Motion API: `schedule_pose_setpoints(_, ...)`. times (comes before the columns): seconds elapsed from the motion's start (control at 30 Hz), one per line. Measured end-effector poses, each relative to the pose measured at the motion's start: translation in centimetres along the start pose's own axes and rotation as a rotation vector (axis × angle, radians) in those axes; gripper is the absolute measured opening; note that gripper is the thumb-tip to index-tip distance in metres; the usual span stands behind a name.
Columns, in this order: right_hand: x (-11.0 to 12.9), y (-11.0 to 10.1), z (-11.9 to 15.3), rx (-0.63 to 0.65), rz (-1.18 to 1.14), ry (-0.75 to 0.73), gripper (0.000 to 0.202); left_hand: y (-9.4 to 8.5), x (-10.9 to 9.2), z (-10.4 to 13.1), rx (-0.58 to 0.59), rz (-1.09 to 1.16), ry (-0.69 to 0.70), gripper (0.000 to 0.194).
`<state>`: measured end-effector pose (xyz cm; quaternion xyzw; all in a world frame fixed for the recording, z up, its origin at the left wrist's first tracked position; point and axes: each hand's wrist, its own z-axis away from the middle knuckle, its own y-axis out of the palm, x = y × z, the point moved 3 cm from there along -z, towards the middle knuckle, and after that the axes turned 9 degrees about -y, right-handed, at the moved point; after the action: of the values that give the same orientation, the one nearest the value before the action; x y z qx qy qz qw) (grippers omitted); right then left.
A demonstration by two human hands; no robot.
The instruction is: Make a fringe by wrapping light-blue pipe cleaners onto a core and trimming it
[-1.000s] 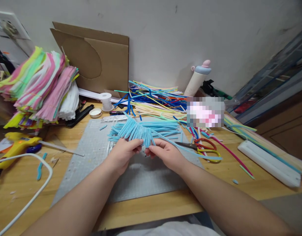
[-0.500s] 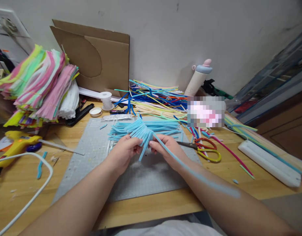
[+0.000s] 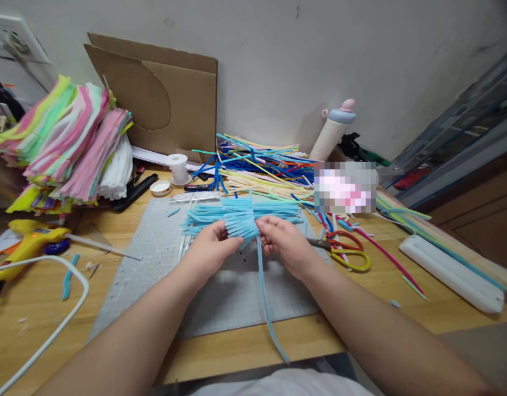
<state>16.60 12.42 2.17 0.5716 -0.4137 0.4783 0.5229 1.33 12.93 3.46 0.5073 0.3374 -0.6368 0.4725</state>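
Between my hands is a fan-like piece of light blue pipe cleaners (image 3: 240,219), its strands lying side by side. My left hand (image 3: 214,245) grips its left lower edge, thumb on top. At the right edge, my right hand (image 3: 280,239) pinches the piece with thumb and fingers. One long blue strand (image 3: 264,300) hangs from that edge toward the table's front. Behind the piece, a pile of loose blue pipe cleaners (image 3: 278,209) lies on the grey cutting mat (image 3: 133,291). The fingertips are partly hidden.
Scissors (image 3: 352,253) with orange and yellow handles lie right of my right hand. A yellow glue gun (image 3: 26,242) and a white cable (image 3: 82,286) are at left. Bundled pipe cleaners (image 3: 72,137), cardboard (image 3: 187,104), a spool (image 3: 178,169) and a bottle (image 3: 330,135) stand at the back.
The blue piece has turned more upright and spread flatter. Its long strand has swung from over my right forearm to hang down toward the front. My right hand has shifted slightly up along its edge.
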Motion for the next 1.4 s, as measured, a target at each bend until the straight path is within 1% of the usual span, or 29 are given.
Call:
schedule_pose_setpoints(0.03,-0.1,0.1,0.0,0.021,0.030,0.012,0.027,0.0,0.0,0.0,0.003,-0.026,0.015,0.014)
schedule_pose_setpoints(0.07,-0.2,0.1,0.1,0.024,0.050,0.019,0.028,0.0,0.1,-0.1,-0.020,-0.054,0.038,0.016)
schedule_pose_setpoints(0.13,-0.3,0.2,0.2,-0.015,0.032,0.030,0.029,-0.3,0.1,-0.1,-0.150,-0.134,0.080,0.022)
schedule_pose_setpoints(0.2,-0.5,0.2,0.2,-0.069,-0.041,0.043,0.031,-0.7,0.1,0.0,-0.292,-0.227,0.095,0.024)
schedule_pose_setpoints(0.23,-0.6,0.2,0.2,-0.091,-0.085,0.052,0.031,-0.8,0.0,0.1,-0.330,-0.265,0.103,0.023)
schedule_pose_setpoints(0.3,-0.7,0.2,0.2,-0.119,-0.164,0.072,0.031,-0.8,-0.4,0.4,-0.347,-0.316,0.152,0.018)
schedule_pose_setpoints(0.43,-0.9,0.0,0.2,-0.177,-0.274,0.110,0.029,-0.5,-1.3,1.1,-0.352,-0.452,0.343,0.007)
schedule_pose_setpoints(0.5,-0.9,-0.1,0.2,-0.186,-0.299,0.122,0.028,-0.4,-1.3,1.1,-0.341,-0.493,0.349,0.011)
schedule_pose_setpoints(0.6,-0.9,0.0,0.3,-0.163,-0.296,0.130,0.027,-0.7,-0.5,0.6,-0.327,-0.446,0.231,0.022)
schedule_pose_setpoints(0.7,-0.9,0.2,0.3,-0.108,-0.268,0.128,0.027,-1.0,0.3,0.0,-0.326,-0.298,0.164,0.016)
schedule_pose_setpoints(0.73,-0.9,0.2,0.3,-0.085,-0.255,0.125,0.027,-1.0,0.4,-0.1,-0.310,-0.243,0.155,0.016)
schedule_pose_setpoints(0.8,-1.0,0.3,0.3,-0.050,-0.233,0.116,0.027,-0.8,0.5,-0.3,-0.237,-0.144,0.114,0.018)
schedule_pose_setpoints(0.9,-1.0,0.4,0.4,-0.015,-0.209,0.106,0.028,-0.4,0.4,-0.2,-0.114,-0.015,-0.011,0.018)
schedule_pose_setpoints(1.0,-0.9,0.5,0.5,0.018,-0.179,0.094,0.029,-0.4,0.3,0.0,-0.080,0.121,-0.136,0.016)
schedule_pose_setpoints(1.07,-0.7,0.6,0.5,0.030,-0.146,0.076,0.030,-0.5,0.4,0.1,-0.076,0.187,-0.189,0.015)
schedule_pose_setpoints(1.13,-0.5,0.6,0.5,0.037,-0.105,0.060,0.029,-0.7,0.4,0.0,-0.079,0.213,-0.207,0.016)
schedule_pose_setpoints(1.2,-0.5,0.6,0.4,0.040,-0.082,0.052,0.028,-0.8,0.3,0.0,-0.097,0.219,-0.194,0.014)
schedule_pose_setpoints(1.27,-0.6,0.5,0.4,0.048,-0.117,0.069,0.027,-0.8,0.0,0.1,-0.078,0.240,-0.165,0.012)
schedule_pose_setpoints(1.33,-0.7,0.6,0.4,0.068,-0.216,0.117,0.025,-0.5,-0.4,0.3,0.015,0.286,-0.132,0.014)
schedule_pose_setpoints(1.4,-0.8,0.8,0.5,0.127,-0.344,0.187,0.023,-0.1,-0.8,0.5,0.111,0.303,-0.079,0.017)
